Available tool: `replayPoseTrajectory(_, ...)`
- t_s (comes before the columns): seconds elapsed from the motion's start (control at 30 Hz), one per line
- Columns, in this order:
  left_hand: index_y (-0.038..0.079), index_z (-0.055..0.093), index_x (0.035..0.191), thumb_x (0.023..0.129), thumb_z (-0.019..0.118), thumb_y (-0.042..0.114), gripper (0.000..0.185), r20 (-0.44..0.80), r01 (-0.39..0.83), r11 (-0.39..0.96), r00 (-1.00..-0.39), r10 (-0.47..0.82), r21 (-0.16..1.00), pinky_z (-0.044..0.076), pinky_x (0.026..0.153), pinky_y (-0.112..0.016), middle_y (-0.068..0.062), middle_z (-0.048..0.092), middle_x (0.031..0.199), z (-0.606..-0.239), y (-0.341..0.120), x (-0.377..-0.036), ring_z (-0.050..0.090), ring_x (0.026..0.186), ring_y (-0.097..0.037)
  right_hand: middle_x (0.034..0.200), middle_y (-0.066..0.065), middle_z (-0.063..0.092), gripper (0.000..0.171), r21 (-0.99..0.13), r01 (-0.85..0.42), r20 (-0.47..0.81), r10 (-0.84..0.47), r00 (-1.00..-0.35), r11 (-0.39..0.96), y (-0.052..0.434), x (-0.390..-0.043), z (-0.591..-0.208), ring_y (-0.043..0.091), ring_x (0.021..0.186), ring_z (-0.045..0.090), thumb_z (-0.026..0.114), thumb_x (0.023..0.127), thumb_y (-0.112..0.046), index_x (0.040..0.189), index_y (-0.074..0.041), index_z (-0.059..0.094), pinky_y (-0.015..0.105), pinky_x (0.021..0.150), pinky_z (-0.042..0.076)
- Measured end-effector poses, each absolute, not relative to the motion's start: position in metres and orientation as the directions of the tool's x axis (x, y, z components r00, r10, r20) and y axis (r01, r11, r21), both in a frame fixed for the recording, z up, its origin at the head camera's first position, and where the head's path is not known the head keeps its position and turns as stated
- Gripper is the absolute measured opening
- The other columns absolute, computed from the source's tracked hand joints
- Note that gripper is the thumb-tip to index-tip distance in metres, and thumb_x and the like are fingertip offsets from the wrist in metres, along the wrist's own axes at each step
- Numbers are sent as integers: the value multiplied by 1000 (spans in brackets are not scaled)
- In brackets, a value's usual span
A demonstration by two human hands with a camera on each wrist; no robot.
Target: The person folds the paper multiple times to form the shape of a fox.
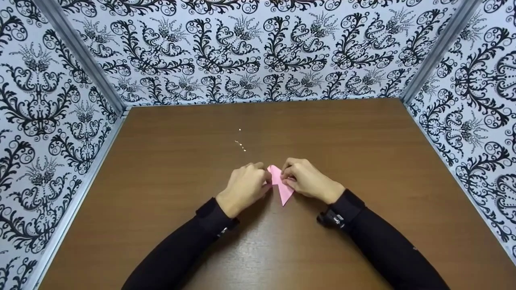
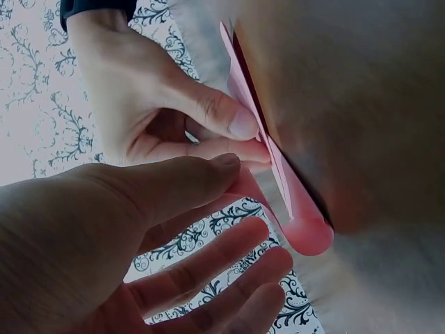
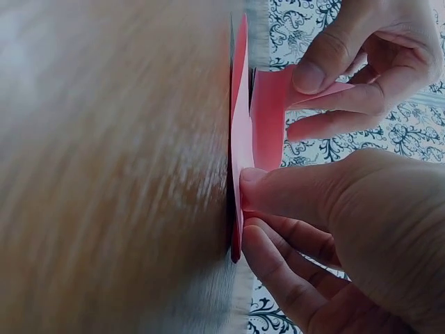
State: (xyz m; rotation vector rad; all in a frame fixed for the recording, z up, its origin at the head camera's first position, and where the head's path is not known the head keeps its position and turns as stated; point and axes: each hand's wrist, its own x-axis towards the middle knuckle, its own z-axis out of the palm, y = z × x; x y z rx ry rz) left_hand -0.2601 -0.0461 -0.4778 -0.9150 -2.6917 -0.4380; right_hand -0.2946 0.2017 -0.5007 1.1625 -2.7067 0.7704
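Here we find a folded pink paper (image 1: 280, 186) lying mid-bench on the brown bench (image 1: 363, 161), its point aimed toward the person, with both hands closed in on its far end.

Left hand (image 1: 246, 186): it sits at the paper's left edge. The right wrist view shows its thumb and forefinger pinching a flap (image 3: 271, 115) that stands up off the paper (image 3: 240, 139); the remaining fingers are loosely curled. Grip closed on the flap.

Right hand (image 1: 307, 180): it sits at the paper's right edge. In the right wrist view its thumb tip presses the paper's flat layer down just beside the raised flap, with the other fingers curled under near the lower edge. In the left wrist view its thumb (image 2: 226, 115) and the finger below it close on the paper's edge (image 2: 278, 174), so we note this grip also closed on the paper.

Both forearms wear black sleeves (image 1: 193, 237). A few small pale specks (image 1: 240, 144) lie on the bench beyond the hands, apart from the paper. Black-and-white patterned walls (image 1: 258, 48) enclose three sides.
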Motion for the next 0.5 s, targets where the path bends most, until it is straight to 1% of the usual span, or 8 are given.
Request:
replayPoseTrajectory(0.13, 19, 92, 93, 101, 93, 18, 8, 340, 635, 747, -759, 555, 197, 70, 65, -51, -4, 81, 93, -480, -44, -258, 82, 85, -31, 110, 15, 81, 7, -409, -706, 284, -654, -701, 579, 201, -295, -501, 31, 100, 82, 85, 102, 3, 101, -1, 90, 44, 87, 71)
replayPoseTrajectory(0.3, 17, 91, 94, 102, 93, 17, 8, 322, 647, 734, -753, 574, 204, 71, 67, -49, -4, 84, 94, -482, -41, -256, 84, 86, -29, 108, 15, 81, 8, -415, -704, 286, -653, -702, 576, 201, -294, -501, 31, 99, 82, 85, 101, 4, 101, -1, 91, 43, 86, 70)
replayPoseTrajectory(0.5, 18, 89, 90, 102, 93, 18, 12, 335, 652, 732, -746, 575, 196, 70, 67, -50, -2, 88, 96, -486, -38, -255, 86, 85, -30, 108, 15, 81, 8, -416, -703, 281, -653, -703, 577, 202, -294, -501, 31, 99, 82, 85, 101, 4, 101, -1, 91, 43, 86, 70)
